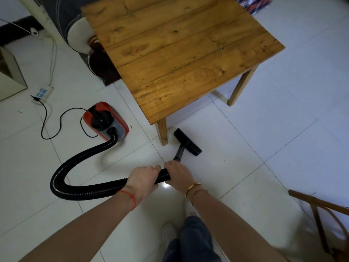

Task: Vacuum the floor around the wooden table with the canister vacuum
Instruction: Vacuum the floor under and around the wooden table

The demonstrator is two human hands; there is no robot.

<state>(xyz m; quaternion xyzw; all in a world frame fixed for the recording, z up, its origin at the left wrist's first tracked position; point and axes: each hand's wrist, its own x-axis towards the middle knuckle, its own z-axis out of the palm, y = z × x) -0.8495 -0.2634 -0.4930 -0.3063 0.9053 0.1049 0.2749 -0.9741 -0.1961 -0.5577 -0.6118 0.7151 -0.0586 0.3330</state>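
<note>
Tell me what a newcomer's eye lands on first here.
The wooden table fills the upper middle. Left of its near leg, the red canister vacuum sits on the white tiles, its black hose looping to the left hand and right hand, which grip it. The floor nozzle lies by the leg.

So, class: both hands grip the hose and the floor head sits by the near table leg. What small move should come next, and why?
Probably push the floor head forward along the tiles under the wooden table, just right of its near leg. The left hand and right hand already grip the hose, the head lies flat beside that leg, and the shaded floor beneath the tabletop lies straight ahead of it.
</note>
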